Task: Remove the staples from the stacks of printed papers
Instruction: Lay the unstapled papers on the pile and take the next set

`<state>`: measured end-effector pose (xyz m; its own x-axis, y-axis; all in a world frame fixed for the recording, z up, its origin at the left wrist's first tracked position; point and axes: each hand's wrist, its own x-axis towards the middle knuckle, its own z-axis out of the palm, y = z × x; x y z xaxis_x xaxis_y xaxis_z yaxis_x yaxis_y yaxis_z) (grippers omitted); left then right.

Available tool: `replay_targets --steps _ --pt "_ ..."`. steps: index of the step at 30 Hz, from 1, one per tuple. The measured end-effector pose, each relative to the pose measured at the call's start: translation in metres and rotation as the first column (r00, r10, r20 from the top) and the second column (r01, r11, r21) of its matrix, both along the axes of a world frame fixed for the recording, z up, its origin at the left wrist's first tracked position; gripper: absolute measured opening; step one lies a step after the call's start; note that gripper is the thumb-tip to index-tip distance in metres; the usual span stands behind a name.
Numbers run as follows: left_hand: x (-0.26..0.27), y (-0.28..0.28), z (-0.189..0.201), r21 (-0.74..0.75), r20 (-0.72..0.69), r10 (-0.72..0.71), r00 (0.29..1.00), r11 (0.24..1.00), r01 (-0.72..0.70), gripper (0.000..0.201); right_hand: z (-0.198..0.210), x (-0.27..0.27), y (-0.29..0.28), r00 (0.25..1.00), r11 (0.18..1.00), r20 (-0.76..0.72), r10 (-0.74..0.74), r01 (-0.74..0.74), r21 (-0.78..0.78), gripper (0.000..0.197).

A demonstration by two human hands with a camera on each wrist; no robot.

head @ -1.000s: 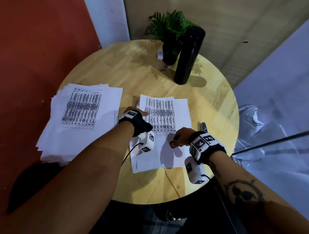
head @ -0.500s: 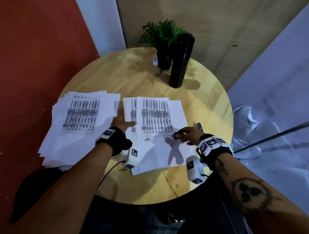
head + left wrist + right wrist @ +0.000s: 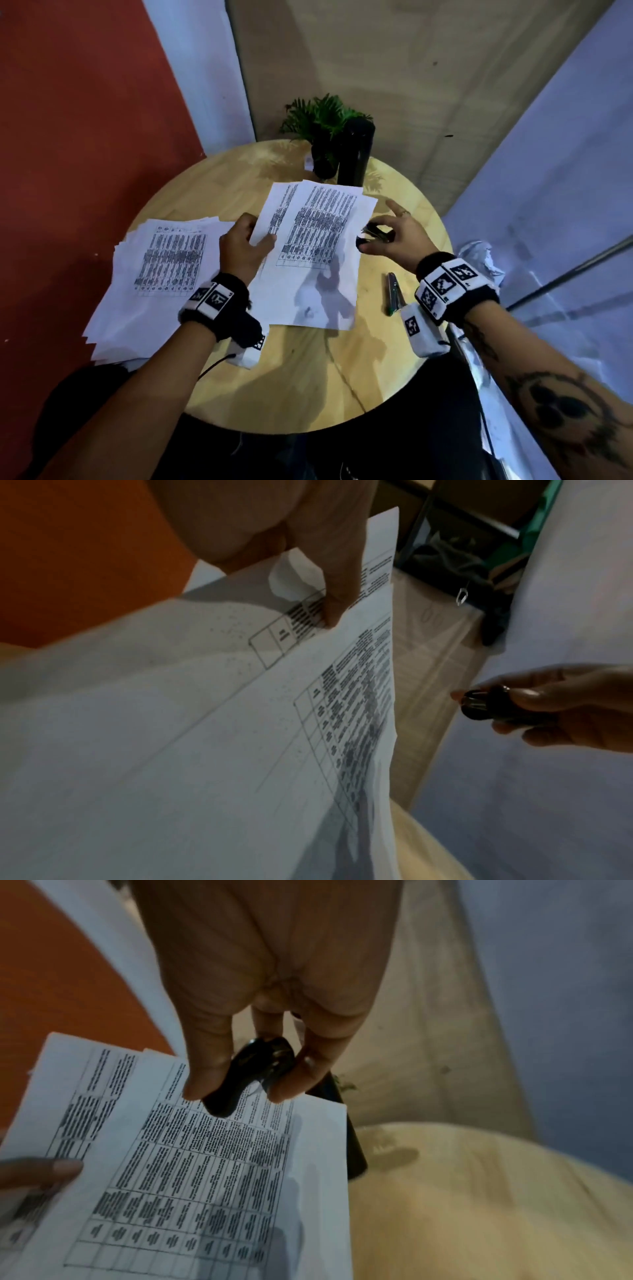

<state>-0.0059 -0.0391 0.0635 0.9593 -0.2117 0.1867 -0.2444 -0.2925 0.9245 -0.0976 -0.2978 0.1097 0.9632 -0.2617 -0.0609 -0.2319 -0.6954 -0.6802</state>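
While the left hand [image 3: 245, 248] lifts a set of printed sheets [image 3: 317, 253] off the round bench [image 3: 308, 383], its grip is closed on their left edge, thumb on top. Beside the sheets' right edge, the right hand [image 3: 394, 236] pinches a small black staple remover [image 3: 375, 234] between thumb and fingers. A larger paper pile [image 3: 161, 274] lies at the left of the bench. A stapler [image 3: 393, 293] lies near the right wrist. A dark bottle [image 3: 354, 150] and potted plant [image 3: 320, 120] stand at the far edge.

A left hand [image 3: 291, 542] pinches printed sheets [image 3: 240, 723] by their edge, while right of the sheets another hand [image 3: 561, 704] grips a small black tool [image 3: 489, 704].
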Motion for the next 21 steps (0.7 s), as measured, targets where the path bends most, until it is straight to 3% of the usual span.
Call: replay_targets --steps 4,11,21 --pt "-0.007 0.006 0.016 -0.118 0.045 0.018 0.999 0.993 -0.012 0.021 0.043 0.012 0.007 0.981 0.973 0.096 0.167 -0.148 -0.177 0.047" --pt "-0.022 0.007 0.04 -0.145 0.163 0.0 0.987 0.989 0.024 0.017 0.087 0.028 0.018 0.932 0.854 -0.021 0.363 -0.342 -0.391 0.051" --pt "-0.022 0.017 0.036 -0.237 0.02 -0.006 1.0 0.972 0.011 0.026 0.112 0.024 0.036 0.934 0.849 -0.1 0.342 -0.353 -0.393 0.055"
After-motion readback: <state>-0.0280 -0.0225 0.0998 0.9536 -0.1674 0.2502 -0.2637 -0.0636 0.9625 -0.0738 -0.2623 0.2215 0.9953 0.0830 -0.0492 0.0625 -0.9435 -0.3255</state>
